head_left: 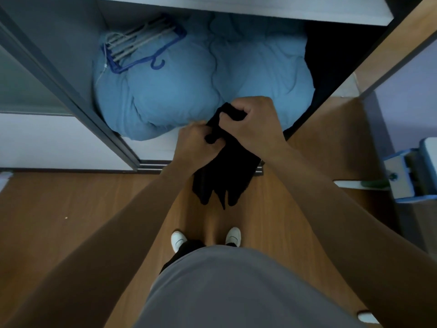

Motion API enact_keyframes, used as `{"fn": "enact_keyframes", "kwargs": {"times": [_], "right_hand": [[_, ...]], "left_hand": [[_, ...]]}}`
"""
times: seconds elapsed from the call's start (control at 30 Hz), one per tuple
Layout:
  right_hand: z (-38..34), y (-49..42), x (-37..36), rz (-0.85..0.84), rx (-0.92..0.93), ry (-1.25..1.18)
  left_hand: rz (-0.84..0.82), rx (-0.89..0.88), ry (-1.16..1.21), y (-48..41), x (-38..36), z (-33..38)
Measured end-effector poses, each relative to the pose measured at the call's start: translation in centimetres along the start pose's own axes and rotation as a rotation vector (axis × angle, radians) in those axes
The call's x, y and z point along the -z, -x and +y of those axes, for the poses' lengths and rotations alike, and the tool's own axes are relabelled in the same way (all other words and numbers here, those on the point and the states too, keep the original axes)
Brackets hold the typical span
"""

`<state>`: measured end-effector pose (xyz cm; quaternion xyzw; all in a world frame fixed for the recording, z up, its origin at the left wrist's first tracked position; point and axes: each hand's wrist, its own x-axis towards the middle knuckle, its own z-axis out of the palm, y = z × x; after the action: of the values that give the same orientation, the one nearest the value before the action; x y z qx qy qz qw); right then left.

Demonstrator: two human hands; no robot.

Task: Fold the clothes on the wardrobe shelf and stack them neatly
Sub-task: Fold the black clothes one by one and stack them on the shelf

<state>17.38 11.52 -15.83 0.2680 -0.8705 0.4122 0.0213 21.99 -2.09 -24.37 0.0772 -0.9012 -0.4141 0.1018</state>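
Observation:
A black garment (224, 176) hangs bunched in front of the wardrobe shelf (156, 147), its lower end dangling above the wooden floor. My right hand (255, 121) grips its top edge, fingers curled over the cloth. Just below and to the left, my left hand (196, 143) pinches the same garment. Both hands are close together at the shelf's front edge. Behind them a big light-blue duvet (189, 86) fills the shelf.
A bundle of blue and grey hangers (142, 43) lies on the duvet at the back left. A sliding door frame (71, 91) runs along the left. A blue and white object (411, 171) stands on the floor at the right. My white shoes (205, 237) are below.

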Motion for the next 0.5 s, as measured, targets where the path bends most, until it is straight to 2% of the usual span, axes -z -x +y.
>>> {"fn": "enact_keyframes", "kwargs": {"times": [0.23,0.37,0.5], "right_hand": [[1.4,0.4,1.2,0.03,0.02,-0.015],[2.6,0.4,1.8,-0.02,0.035,0.007],[4.6,0.6,2.5,-0.177,-0.072,-0.068]], "left_hand": [[0.005,0.073,-0.096,-0.4,-1.1,-2.7],[-0.028,0.178,0.116,-0.2,-0.3,-4.3],[-0.001,0.125,0.224,-0.4,1.1,-3.1]]}}
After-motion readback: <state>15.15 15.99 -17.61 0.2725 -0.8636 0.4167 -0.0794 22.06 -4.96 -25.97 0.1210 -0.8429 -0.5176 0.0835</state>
